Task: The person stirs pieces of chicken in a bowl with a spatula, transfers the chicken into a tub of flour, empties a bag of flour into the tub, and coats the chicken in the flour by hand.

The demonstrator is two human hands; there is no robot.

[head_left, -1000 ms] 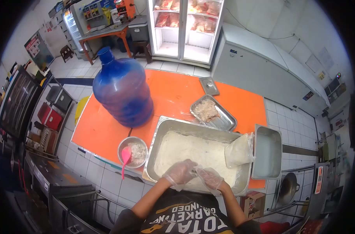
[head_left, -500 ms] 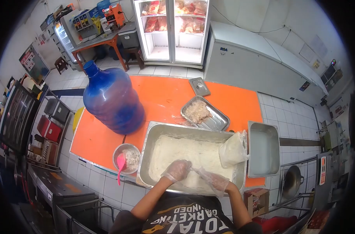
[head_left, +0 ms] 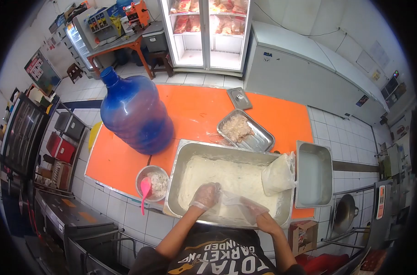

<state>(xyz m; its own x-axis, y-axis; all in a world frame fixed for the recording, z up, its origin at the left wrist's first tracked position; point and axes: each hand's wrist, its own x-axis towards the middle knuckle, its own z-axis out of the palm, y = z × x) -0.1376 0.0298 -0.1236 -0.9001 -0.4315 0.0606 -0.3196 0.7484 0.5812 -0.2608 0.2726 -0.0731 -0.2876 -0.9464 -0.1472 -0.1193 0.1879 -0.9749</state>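
My left hand (head_left: 206,195), in a clear plastic glove, is closed on the fingertip end of a second clear plastic glove (head_left: 238,205). That glove is stretched toward my right hand (head_left: 265,221), which is partly out of it; its fingers are blurred behind the plastic. Both hands are over the near side of a large metal tray (head_left: 171,195) that holds pale flour (head_left: 236,176). A plastic bag of flour (head_left: 278,176) leans at the tray's right end.
A metal bowl (head_left: 139,187) with a pink spoon (head_left: 145,189) stands left of the tray. Behind are a blue water jug (head_left: 137,114), a small tray (head_left: 263,138) with pale minced food and a metal lid (head_left: 239,98). An empty metal pan (head_left: 314,176) is at the right.
My hands have moved apart. The right hand has drawn back to the right and partly slipped out of its glove, which now stretches between the hands.
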